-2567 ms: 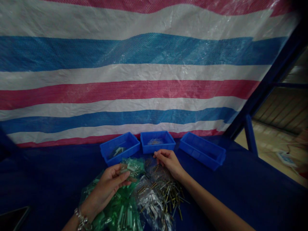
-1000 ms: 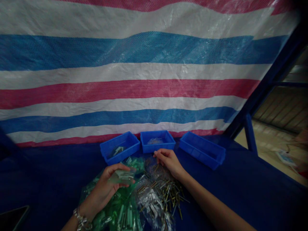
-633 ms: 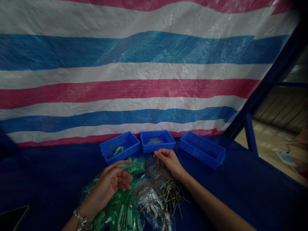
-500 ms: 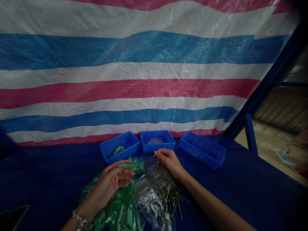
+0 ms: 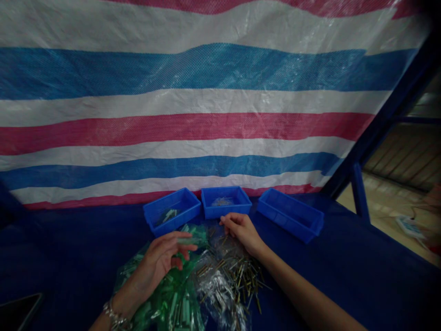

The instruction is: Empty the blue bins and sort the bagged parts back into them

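My left hand is over a green plastic bag that holds several pale tubes. Between its thumb and fingers lies a slim pale green tube, pointing right; the other fingers are loosely curled and a little blurred. My right hand is closed in a pinch just in front of the middle blue bin. Whatever its fingertips hold, if anything, is too small to make out. Below that hand, many thin brass and silver rods spill from clear plastic bags.
The left blue bin contains a few pale pieces, and the middle one holds small clear pieces. A third blue bin stands angled at the right. Behind the blue table hangs a striped tarp. A dark flat object lies lower left.
My left hand has shifted slightly right with the tube, and its fingers have moved a little. My right hand stays in nearly the same place.
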{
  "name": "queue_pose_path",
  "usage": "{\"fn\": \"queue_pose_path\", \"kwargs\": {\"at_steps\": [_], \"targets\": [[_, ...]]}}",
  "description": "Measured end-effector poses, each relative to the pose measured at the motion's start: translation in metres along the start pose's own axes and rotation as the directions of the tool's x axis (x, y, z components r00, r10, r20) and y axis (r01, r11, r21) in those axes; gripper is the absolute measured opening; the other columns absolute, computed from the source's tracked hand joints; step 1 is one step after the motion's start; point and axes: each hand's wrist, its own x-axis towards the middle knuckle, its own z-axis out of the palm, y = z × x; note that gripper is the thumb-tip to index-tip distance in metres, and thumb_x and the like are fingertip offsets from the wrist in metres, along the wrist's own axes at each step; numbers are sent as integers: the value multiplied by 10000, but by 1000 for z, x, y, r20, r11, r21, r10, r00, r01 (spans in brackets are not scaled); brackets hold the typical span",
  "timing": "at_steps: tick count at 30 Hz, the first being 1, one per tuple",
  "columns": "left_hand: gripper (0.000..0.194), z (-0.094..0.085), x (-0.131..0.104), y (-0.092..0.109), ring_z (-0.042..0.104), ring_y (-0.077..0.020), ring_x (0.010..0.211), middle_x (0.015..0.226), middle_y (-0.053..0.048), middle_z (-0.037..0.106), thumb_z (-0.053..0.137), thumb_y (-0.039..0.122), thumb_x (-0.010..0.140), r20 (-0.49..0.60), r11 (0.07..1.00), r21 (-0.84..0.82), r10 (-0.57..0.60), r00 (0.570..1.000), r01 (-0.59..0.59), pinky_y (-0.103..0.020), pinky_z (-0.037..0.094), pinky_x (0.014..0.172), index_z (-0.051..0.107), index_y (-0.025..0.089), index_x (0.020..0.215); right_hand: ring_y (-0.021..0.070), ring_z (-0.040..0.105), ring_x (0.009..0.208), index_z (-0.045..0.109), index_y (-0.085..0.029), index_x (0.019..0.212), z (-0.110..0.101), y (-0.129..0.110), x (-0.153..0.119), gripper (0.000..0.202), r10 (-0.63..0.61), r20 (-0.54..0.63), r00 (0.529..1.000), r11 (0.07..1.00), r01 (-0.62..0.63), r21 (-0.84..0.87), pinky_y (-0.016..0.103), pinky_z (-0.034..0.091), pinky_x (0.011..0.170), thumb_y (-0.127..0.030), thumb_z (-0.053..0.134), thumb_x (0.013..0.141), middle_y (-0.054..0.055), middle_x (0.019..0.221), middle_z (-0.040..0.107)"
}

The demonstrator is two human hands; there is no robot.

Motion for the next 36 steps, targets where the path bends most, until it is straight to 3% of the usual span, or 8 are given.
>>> {"fn": "queue_pose_path", "kwargs": {"at_steps": [3,7,24,28,31,36], "targets": [[247,3,0,0,541,-137,615,741,-47,603,575,357,716,-59,1000,20,7,998,-6,-211,414,485,642,136,804,56,306,367,564,-144,611,0,0,0,282,-7,3,1000,1000,7,0,197,206,389,-403,535,719,-40,446,463],[164,6,-1,1,526,-118,617,713,-20,550,653,272,670,-114,994,105,-13,993,25,-192,403,485,638,141,767,58,310,374,564,-142,612,0,0,0,276,-13,5,1000,1000,13,-12,197,206,395,-391,531,726,-39,448,462],[227,8,-1,1,514,-104,631,743,-17,544,660,254,666,-127,986,163,-8,992,29,-183,402,500,622,147,862,59,316,386,560,-140,610,0,2,1,290,-26,8,1000,997,27,-69,198,211,393,-401,520,727,-31,464,473],[291,8,-1,1,530,-143,699,840,-55,575,610,270,706,-124,988,154,52,991,-33,-201,406,498,591,151,971,65,332,399,558,-142,596,0,1,0,287,-32,2,999,996,32,-85,199,219,401,-394,518,729,-30,463,469],[346,7,-2,3,533,-156,714,824,-62,605,552,284,751,-118,955,284,128,985,-90,-213,407,524,539,156,1072,66,335,400,554,-143,591,1,1,0,281,-31,4,1000,996,31,-80,200,224,407,-387,520,727,-29,465,471],[521,5,-7,7,515,-133,643,868,-49,604,480,334,782,-133,771,598,365,922,-219,-245,423,606,347,184,1263,69,347,399,549,-146,595,1,2,1,278,-29,8,1000,997,30,-77,202,236,410,-392,521,722,-29,466,479]]}}
